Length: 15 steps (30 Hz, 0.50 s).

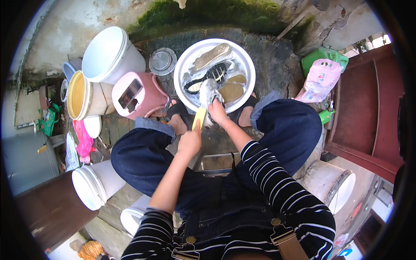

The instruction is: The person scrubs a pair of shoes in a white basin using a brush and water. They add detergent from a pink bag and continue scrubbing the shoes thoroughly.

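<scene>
My left hand (190, 143) grips the yellow handle of a brush (199, 117). The brush head is hidden against a foam-covered shoe (208, 91). My right hand (217, 111) holds that shoe over the near rim of a round white basin (178, 76). Inside the basin, a shoe with a worn tan sole (213, 58) lies at the back. A black shoe with pale markings (217, 72) rests in front of it. Two brown sole-shaped pieces (231, 92) sit at the right in sudsy water; whether they are insoles or shoe soles I cannot tell.
Left of the basin, a pink plastic stool (143, 94) carries a phone (130, 93). White buckets (130, 58) stand beyond it, near a round drain cover (162, 61). At right are a pink detergent bag (320, 79), a green jug (325, 57) and a green bottle (326, 116).
</scene>
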Each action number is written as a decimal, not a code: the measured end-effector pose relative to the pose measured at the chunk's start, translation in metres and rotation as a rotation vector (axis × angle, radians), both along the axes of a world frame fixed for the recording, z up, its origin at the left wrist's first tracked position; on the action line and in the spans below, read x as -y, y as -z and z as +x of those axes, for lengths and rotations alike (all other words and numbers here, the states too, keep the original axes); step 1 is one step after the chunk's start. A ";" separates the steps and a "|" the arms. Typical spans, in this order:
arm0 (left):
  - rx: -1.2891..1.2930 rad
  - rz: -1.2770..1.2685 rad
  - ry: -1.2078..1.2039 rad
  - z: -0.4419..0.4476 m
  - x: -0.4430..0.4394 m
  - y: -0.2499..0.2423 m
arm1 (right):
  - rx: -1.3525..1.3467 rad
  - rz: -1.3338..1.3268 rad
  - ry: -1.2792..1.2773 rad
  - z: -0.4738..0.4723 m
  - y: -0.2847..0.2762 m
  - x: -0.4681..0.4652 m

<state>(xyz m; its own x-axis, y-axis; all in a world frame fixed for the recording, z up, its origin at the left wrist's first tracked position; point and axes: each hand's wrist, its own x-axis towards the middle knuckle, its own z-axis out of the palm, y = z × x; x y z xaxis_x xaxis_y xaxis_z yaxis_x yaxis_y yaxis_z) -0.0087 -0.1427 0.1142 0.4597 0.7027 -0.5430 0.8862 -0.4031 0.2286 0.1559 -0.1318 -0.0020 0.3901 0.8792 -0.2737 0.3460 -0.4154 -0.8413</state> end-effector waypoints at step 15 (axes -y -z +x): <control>0.308 0.206 -0.261 -0.018 0.063 -0.023 | -0.581 -0.126 -0.133 0.023 -0.027 0.020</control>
